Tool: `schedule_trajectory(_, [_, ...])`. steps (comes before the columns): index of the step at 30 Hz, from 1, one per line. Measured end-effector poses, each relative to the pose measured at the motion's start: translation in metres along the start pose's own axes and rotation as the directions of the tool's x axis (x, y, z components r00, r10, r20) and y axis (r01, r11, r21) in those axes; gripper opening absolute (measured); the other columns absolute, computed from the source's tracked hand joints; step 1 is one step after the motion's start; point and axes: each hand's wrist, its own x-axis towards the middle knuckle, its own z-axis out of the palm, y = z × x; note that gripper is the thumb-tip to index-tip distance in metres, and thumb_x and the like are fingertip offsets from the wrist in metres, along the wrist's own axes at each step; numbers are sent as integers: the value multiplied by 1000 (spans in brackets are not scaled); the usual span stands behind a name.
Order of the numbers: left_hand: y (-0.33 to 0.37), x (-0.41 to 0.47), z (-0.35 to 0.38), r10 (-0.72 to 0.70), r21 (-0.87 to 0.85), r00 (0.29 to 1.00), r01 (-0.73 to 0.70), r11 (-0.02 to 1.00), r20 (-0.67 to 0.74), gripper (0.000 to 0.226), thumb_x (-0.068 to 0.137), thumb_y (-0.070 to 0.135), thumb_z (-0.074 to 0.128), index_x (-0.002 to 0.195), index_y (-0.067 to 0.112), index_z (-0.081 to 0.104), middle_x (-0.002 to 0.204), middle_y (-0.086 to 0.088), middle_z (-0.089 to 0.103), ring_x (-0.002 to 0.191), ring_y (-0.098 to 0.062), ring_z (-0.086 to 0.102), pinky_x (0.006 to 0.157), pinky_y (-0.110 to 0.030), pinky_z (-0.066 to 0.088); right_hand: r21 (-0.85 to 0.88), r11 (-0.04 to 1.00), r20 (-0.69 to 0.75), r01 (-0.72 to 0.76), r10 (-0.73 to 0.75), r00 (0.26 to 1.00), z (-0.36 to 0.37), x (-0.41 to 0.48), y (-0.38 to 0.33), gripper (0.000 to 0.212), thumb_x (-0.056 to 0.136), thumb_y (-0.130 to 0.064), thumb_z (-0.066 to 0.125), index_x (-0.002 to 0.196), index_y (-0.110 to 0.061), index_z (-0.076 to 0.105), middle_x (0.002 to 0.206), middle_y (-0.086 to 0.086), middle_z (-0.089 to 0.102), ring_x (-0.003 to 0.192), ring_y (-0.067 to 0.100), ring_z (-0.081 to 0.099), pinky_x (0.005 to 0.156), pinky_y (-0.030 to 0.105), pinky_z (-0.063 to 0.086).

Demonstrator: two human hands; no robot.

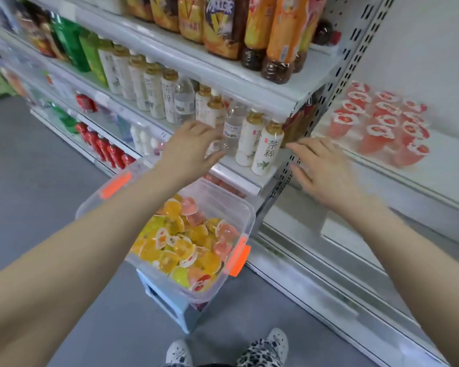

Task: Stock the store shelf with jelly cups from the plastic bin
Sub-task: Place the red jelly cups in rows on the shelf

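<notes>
Legend: my left hand (194, 144), before the bottles (260, 144), and right hand (326, 170), near the store shelf's (445, 165) front corner, are spread and empty. Jelly cups (180, 242) heap the plastic bin (249, 215) below. I would pinch matching red ones singly and seat them upright beside the shelved cups (376, 120).

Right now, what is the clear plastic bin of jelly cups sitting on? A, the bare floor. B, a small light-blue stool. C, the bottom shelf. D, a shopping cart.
B: the plastic bin rests on top of a small light-blue stool that stands in the aisle in front of the shelving, so the bin sits raised off the ground.
</notes>
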Motion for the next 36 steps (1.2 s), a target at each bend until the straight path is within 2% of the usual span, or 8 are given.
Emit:
schedule_trajectory(5, [-71, -72, 20, -180, -15, 978, 183, 983, 101, 39, 90, 31, 65, 123, 11, 64, 125, -11, 63, 121, -33, 49, 106, -41, 34, 134, 990, 120, 51, -67, 990, 58, -6, -87, 39, 88, -19, 67, 124, -8, 64, 118, 13, 64, 107, 36, 59, 88, 46, 49])
schedule_trajectory(9, [-105, -125, 48, -313, 2, 928, 319, 948, 202, 35, 87, 26, 68, 120, 12, 66, 122, -11, 64, 119, -33, 51, 103, -38, 34, 236, 971, 332, 47, -126, 935, 104, 0, -139, 44, 93, -23, 61, 135, -13, 56, 133, 7, 57, 121, 31, 54, 99, 41, 44])
schedule_trajectory(17, [-143, -166, 85, -528, 71, 738, 553, 830, 420, 51, 90, 32, 63, 138, 22, 50, 138, -4, 50, 128, -28, 40, 105, -40, 37, 296, 951, 513, 86, -234, 826, 204, 45, -185, 51, 89, -14, 56, 139, -6, 49, 135, 16, 53, 118, 39, 54, 92, 45, 48])
schedule_trajectory(22, [-152, -160, 103, -542, 97, 704, 567, 818, 459, 58, 89, 33, 64, 143, 22, 43, 141, -4, 47, 128, -29, 41, 100, -46, 44, 200, 954, 578, 222, -298, 760, 252, 70, -195, 60, 86, -8, 57, 144, -7, 40, 147, 16, 42, 126, 35, 44, 96, 42, 46])
schedule_trajectory(26, [-161, -140, 118, -475, 86, 759, 491, 867, 445, 63, 87, 25, 66, 144, 18, 40, 142, -7, 45, 128, -32, 41, 100, -44, 41, 74, 954, 541, 289, -282, 792, 256, 69, -201, 57, 88, -14, 58, 142, -8, 42, 130, 10, 50, 111, 29, 47, 80, 34, 45])
schedule_trajectory(30, [-171, -118, 137, -424, 155, 764, 402, 903, 487, 62, 91, 15, 60, 147, 16, 33, 153, -9, 30, 142, -32, 22, 112, -45, 32, 19, 915, 567, 402, -341, 750, 252, 66, -203, 40, 89, -2, 37, 127, -2, 48, 118, 13, 46, 111, 33, 44, 91, 40, 42])
schedule_trajectory(33, [-180, -111, 145, -421, 263, 728, 328, 907, 541, 69, 89, 11, 59, 148, 14, 26, 155, -12, 23, 143, -33, 17, 114, -43, 29, -4, 939, 535, 343, -288, 794, 242, 56, -200, 36, 90, -11, 56, 126, -9, 52, 114, 8, 51, 106, 30, 51, 86, 38, 46])
schedule_trajectory(36, [-184, -109, 143, -459, 315, 709, 336, 888, 536, 69, 80, 0, 57, 143, 12, 32, 148, -10, 29, 126, -35, 35, 100, -44, 43, 37, 945, 545, 326, -293, 786, 242, 42, -199, 67, 74, -10, 76, 135, -10, 48, 129, 11, 50, 111, 33, 52, 89, 42, 48])
